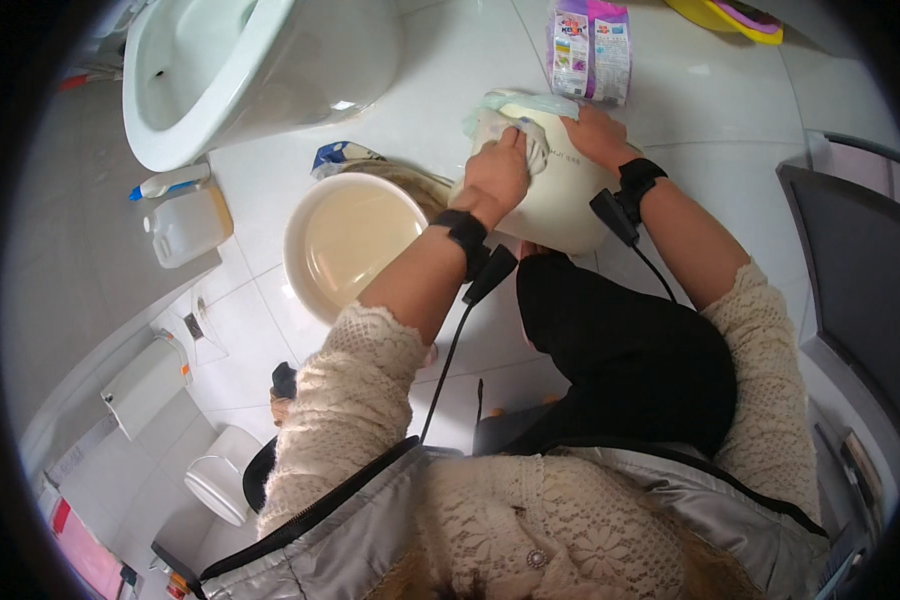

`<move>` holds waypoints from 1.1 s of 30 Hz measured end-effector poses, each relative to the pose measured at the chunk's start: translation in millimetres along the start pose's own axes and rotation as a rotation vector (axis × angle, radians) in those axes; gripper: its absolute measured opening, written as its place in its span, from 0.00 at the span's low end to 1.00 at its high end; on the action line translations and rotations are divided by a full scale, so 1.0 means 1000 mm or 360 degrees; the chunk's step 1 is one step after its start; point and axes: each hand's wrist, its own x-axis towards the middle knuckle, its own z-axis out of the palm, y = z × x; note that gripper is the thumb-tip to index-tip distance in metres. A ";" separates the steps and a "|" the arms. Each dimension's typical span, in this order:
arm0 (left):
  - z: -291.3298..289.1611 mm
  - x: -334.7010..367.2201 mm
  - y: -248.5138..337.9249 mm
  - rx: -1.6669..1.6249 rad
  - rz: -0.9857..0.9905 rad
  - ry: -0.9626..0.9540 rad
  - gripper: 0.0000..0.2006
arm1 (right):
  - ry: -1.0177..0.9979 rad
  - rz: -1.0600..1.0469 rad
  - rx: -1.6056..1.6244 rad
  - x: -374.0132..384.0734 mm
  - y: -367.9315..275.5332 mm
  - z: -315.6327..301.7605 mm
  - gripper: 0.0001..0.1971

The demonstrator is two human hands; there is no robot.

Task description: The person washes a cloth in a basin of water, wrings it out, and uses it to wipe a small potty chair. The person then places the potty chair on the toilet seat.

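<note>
A cream-coloured bin [567, 208] with rounded sides lies tilted on the floor in front of me, its base toward my foot. Pale green plastic liner [553, 103] folds over its far rim. My left hand [496, 178] is closed on a whitish cloth [536, 152] and presses it against the bin's side near the rim. With my right hand [598, 139] I grip the rim's right part, fingers partly hidden behind it. Left of the bin stands a round white basin [293, 250] holding cloudy, yellowish water.
A white toilet [345, 60] stands at the far left. Beyond the bin is a purple-and-white packet [590, 55]. A jug of yellowish liquid [192, 230] sits by the left wall, and a blue-and-white package [345, 155] lies behind the basin. A dark grey panel [860, 290] rises at right.
</note>
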 end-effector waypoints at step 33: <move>0.015 -0.100 -0.050 -0.0086 -0.0321 -0.0278 0.18 | -0.0089 0.0053 -0.0040 0.006 -0.004 0.001 0.28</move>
